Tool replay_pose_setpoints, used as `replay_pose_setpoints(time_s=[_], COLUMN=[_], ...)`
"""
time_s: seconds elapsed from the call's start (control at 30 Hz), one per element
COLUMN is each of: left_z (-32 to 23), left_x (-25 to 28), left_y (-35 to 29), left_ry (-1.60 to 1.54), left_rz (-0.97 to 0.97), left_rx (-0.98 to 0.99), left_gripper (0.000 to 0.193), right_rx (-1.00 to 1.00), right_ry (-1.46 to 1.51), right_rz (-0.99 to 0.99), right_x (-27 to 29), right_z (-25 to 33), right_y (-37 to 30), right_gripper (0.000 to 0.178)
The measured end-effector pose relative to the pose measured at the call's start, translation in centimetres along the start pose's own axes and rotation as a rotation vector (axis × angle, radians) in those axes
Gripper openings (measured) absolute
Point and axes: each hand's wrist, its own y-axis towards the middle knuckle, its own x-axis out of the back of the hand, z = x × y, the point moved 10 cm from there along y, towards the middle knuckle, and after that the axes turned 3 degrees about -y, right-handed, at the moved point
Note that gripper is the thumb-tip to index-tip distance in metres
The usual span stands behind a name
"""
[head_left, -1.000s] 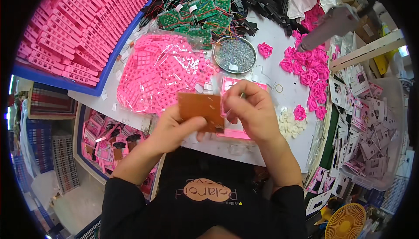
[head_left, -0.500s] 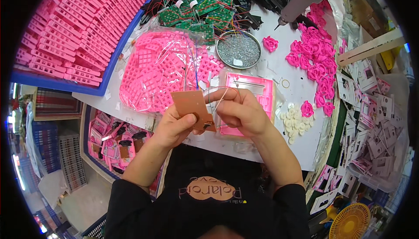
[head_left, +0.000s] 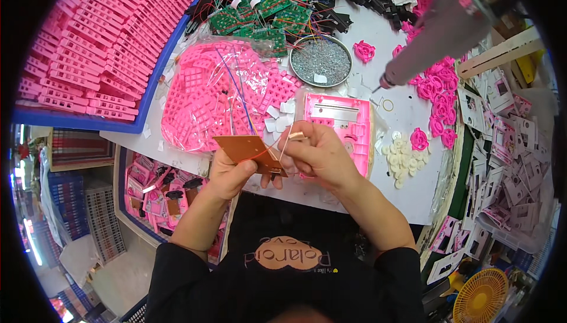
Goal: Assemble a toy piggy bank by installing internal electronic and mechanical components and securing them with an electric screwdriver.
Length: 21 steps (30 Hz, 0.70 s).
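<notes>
A brown circuit board (head_left: pixel 245 149) is tilted in my left hand (head_left: pixel 228 176), with the thumb on its face. Blue wires (head_left: pixel 243 101) rise from its far side over the bagged pink parts. My right hand (head_left: pixel 328 160) is closed just right of the board, pinching a red and a white wire (head_left: pixel 286 142) that run to it. A small pale piece (head_left: pixel 297 136) shows at these fingers; its kind is unclear. Behind the right hand lies a pink plastic casing (head_left: pixel 365 131) with a metal strip, partly covered by the hand.
A hanging power screwdriver (head_left: pixel 428 42) points down at the right. Around the table are a round dish of screws (head_left: pixel 322 63), a bag of pink keypads (head_left: pixel 204 95), green boards (head_left: pixel 271 4), pink rings (head_left: pixel 440 95), white discs (head_left: pixel 404 160) and a blue crate (head_left: pixel 147 90) of pink parts.
The board has tipped flatter and moved slightly left and down. My right hand has drawn the wires a little, and a pale piece now shows there. The screwdriver has swung nearer.
</notes>
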Motion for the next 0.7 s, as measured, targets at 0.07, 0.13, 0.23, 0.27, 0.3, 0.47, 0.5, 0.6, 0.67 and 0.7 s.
replay_pose_setpoints(time_s=[0.07, 0.13, 0.23, 0.27, 0.3, 0.47, 0.5, 0.6, 0.67, 0.7], left_z=[0.3, 0.3, 0.0, -0.3, -0.5, -0.5, -0.7, 0.3, 0.5, 0.9], left_x=[0.4, 0.4, -0.5, -0.8, -1.0, 0.2, 0.1, 0.2, 0.2, 0.1], left_y=[-0.1, -0.3, -0.1, -0.1, -0.1, -0.5, -0.4, -0.1, 0.1, 0.0], left_ry=[0.010, 0.014, 0.034, 0.064, 0.090, 0.258, 0.267, 0.173, 0.134, 0.110], left_rz=[0.051, 0.087, 0.124, 0.130, 0.132, 0.051, 0.067, 0.092, 0.101, 0.105], left_rx=[-0.008, -0.016, -0.027, -0.036, -0.043, -0.107, -0.140, -0.056, -0.051, -0.047], left_gripper=[0.036, 0.037, 0.037, 0.036, 0.034, 0.030, 0.029, 0.028, 0.028, 0.028], right_rx=[0.172, 0.227, 0.148, 0.084, 0.017, 0.200, 0.202, 0.185, 0.148, 0.105], right_ry=[0.001, 0.053, 0.104, -0.016, -0.134, -0.168, -0.063, 0.221, 0.377, 0.378], right_rz=[-0.208, -0.220, 0.043, 0.069, 0.094, -0.033, -0.040, -0.059, -0.058, -0.113], right_x=[1.5, 1.7, 0.2, -0.8, -1.9, -1.8, -1.6, -0.7, 0.4, 1.3], right_z=[2.1, 3.3, 3.9, 3.9, 4.0, 3.5, 3.2, 1.7, 0.4, -0.4], right_y=[-1.0, -1.5, -2.1, -2.3, -2.7, -3.3, -3.3, -3.6, -4.6, -5.5], right_gripper=[0.018, 0.021, 0.029, 0.028, 0.026, 0.018, 0.016, 0.011, 0.010, 0.010])
